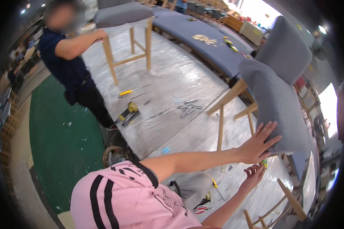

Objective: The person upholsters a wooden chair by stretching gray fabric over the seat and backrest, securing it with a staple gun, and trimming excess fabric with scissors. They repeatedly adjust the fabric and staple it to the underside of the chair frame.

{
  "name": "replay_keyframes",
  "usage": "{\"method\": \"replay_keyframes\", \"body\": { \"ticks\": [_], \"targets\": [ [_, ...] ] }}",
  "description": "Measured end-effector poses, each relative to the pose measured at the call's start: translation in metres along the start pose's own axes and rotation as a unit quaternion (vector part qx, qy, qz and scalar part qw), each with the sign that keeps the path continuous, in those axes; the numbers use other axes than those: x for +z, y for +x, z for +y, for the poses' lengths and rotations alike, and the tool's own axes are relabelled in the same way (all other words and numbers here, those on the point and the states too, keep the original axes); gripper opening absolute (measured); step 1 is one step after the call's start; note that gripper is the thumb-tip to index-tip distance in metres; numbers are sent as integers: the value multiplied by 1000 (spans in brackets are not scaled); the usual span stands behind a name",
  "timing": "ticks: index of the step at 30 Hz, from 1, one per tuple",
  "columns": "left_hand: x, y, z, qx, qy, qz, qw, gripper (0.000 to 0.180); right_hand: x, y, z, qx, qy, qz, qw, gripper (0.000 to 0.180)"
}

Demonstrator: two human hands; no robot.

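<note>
A chair with a grey upholstered seat (269,95), a grey backrest (286,49) and pale wooden legs stands tilted at the right of the covered table. My left hand (260,143) lies flat on the front of its seat, fingers spread. Just below, under the seat's edge, my right hand (253,175) is raised with its fingers curled. At its fingertips shows a small green-and-yellow handle (264,163); the rest of that tool is hidden. The seat's underside cannot be seen.
The table (168,72) is covered in clear plastic film. On it lie metal bolts (189,108), a yellow-and-black power tool (129,113), a yellow-handled screwdriver (125,92) and red-handled scissors (202,209). A co-worker (70,61) grips another grey chair (124,17) at the far left. A wooden frame (290,198) stands near right.
</note>
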State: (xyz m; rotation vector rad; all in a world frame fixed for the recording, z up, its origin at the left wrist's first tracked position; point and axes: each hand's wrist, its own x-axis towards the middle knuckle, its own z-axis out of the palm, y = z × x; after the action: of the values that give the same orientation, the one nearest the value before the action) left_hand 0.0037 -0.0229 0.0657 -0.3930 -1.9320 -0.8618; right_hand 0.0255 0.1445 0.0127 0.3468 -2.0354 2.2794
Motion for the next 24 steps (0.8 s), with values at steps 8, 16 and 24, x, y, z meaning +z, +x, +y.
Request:
{"method": "replay_keyframes", "body": {
  "ticks": [8,16,24],
  "targets": [
    [15,69,-18,0,30,60,998,86,-82,-46,25,118,10,153,981,30],
    [-31,132,-92,15,-46,88,995,83,-160,-39,29,149,-50,215,964,41],
    [-65,159,-141,-56,-87,144,984,71,-161,116,13,64,-56,170,982,48]
  ]
}}
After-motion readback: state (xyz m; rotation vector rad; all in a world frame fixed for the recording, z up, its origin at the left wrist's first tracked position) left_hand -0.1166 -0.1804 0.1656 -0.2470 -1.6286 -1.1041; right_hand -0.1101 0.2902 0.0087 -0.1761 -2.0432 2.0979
